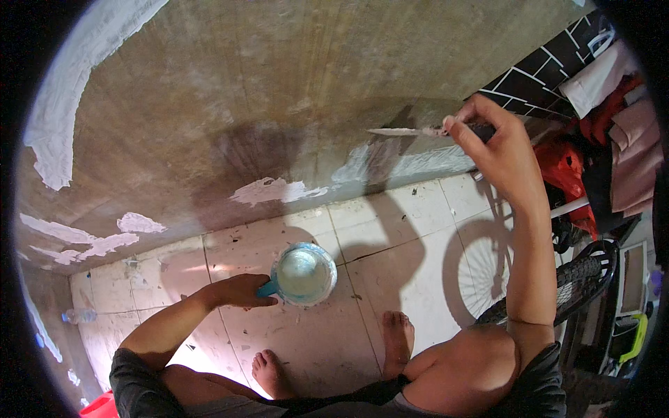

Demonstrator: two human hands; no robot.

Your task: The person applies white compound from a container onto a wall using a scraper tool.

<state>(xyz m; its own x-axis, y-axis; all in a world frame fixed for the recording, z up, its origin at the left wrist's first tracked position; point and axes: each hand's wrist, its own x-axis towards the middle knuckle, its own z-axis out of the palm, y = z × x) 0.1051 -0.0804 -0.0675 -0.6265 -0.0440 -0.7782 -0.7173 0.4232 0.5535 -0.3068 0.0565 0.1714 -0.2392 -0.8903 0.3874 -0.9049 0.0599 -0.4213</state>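
Note:
My left hand is closed round the handle of a blue plastic dipper, held over the floor in front of me. Inside it is a whitish paste, smeared up to the rim. My raised right hand grips a putty knife by its handle. The blade points left, close to the bare grey-brown wall, and pale paste coats it. I cannot tell whether the blade touches the wall. Below it, a white filler patch and a longer strip run along the wall's foot.
On the right a bicycle wheel stands near my right arm. Behind it are a red plastic bag and hanging cloths. A clear bottle lies at the left on the stained tile floor; my bare feet stand on the tiles.

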